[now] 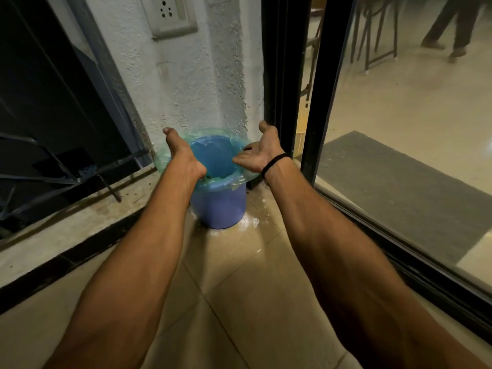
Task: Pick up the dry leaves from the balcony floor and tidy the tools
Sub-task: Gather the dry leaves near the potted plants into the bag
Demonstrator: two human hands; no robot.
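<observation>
Hovering over the lined blue bin [218,201], both hands [183,155] empty, spread

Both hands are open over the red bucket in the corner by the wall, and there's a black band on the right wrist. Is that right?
Not quite: the bucket is blue, not red, with a greenish plastic liner over its rim. The head view shows this. The rest holds: the left hand and right hand are open over it, in the corner by the wall, and a black band circles the right wrist.

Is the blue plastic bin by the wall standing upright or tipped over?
Upright. The blue plastic bin sits flat on the tiled floor, its mouth facing up, with a green liner folded over the rim.
</observation>
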